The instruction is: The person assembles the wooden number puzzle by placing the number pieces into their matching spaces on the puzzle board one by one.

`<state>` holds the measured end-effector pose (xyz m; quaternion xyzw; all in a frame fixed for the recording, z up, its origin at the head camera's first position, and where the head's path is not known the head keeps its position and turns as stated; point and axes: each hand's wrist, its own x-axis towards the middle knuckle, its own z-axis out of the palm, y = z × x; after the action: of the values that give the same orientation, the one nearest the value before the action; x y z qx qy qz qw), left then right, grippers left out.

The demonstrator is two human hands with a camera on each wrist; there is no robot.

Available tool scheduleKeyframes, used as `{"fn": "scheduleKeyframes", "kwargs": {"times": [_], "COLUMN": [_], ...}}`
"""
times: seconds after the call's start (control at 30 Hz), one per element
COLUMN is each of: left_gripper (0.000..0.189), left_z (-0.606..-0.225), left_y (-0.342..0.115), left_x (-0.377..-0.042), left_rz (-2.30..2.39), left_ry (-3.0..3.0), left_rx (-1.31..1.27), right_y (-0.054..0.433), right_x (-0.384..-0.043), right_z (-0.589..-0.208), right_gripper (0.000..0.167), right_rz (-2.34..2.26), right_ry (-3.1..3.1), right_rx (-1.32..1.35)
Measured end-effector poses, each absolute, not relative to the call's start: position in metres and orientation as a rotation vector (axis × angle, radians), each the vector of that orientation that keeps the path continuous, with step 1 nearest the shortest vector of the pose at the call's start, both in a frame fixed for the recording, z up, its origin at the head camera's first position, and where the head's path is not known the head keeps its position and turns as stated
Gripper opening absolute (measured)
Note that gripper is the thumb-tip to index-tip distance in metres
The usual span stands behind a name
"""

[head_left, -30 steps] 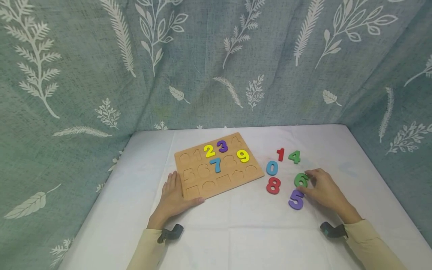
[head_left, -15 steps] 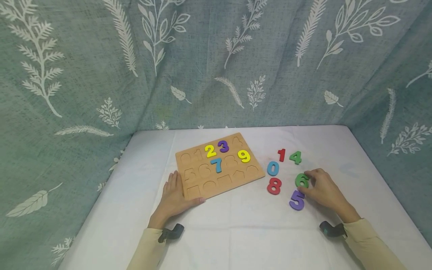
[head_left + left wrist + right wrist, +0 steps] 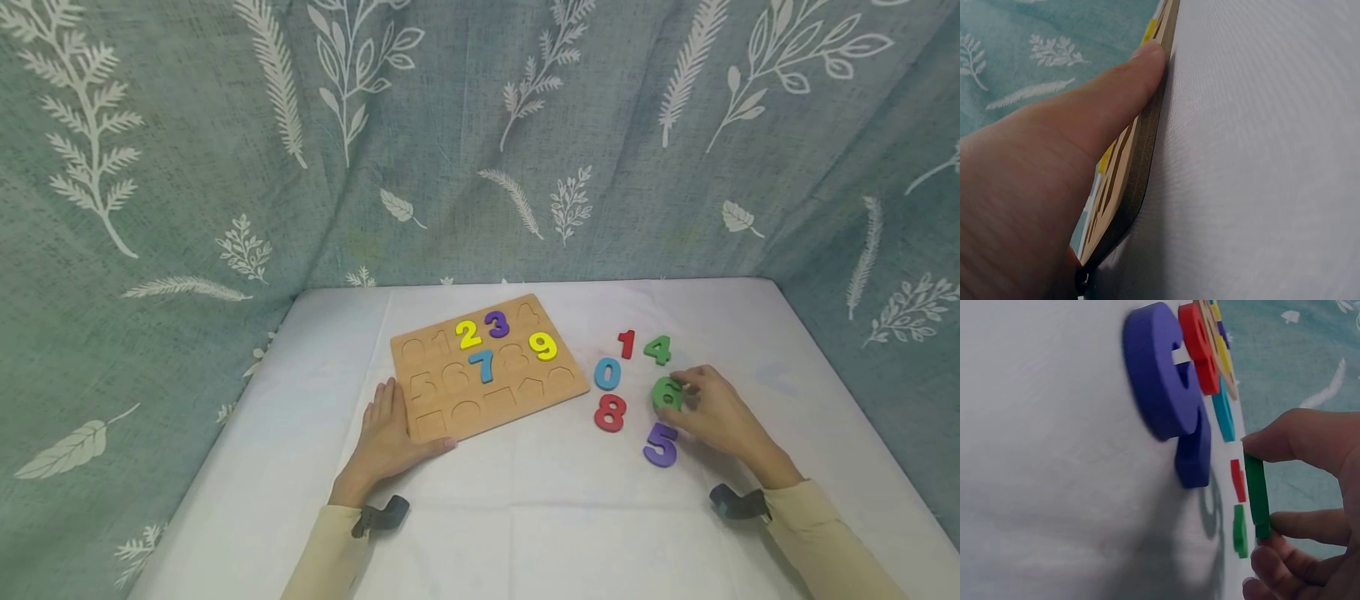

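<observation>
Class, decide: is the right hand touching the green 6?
Touching: in the right wrist view, the right hand pinches the green 6 between thumb and finger.

Left grip (image 3: 1035, 169), a bare hand, fills the lower left of the view. Thumb (image 3: 1110, 94) extends straight toward upper right; its tip rests on the near edge of a thin wooden board (image 3: 1138, 178). Board seen nearly edge-on: dark side, pale top face with cut outlines. Two yellow patches, upper (image 3: 1149, 31) and lower (image 3: 1105, 161), show past the board; shapes not readable. White cloth (image 3: 1266, 156) at right, shadow beside the board. Teal fabric (image 3: 997, 56) with white leaf prints, upper left.
</observation>
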<state>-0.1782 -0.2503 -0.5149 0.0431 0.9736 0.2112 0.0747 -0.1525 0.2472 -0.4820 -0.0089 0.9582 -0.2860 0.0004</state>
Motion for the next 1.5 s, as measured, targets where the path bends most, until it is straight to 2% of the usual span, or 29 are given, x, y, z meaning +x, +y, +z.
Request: {"fn": "scheduleKeyframes", "kwargs": {"times": [0.93, 1.5], "left_gripper": [0.149, 0.149], "left_z": [-0.516, -0.516], "left_y": [-0.25, -0.251], "left_x": [-0.179, -0.178], "left_rz": [0.631, 0.65], "left_ry": [2.919, 2.928], "left_rx": [0.121, 0.12], "right_y": [0.218, 0.182], "right_x": [-0.176, -0.195], "right_z": [-0.447, -0.43], "right_gripper": [0.057, 0.058], "right_rz": [-1.032, -1.119], "right_ry": [3.003, 2.946], "right_rx": [-0.313, -0.453]}}
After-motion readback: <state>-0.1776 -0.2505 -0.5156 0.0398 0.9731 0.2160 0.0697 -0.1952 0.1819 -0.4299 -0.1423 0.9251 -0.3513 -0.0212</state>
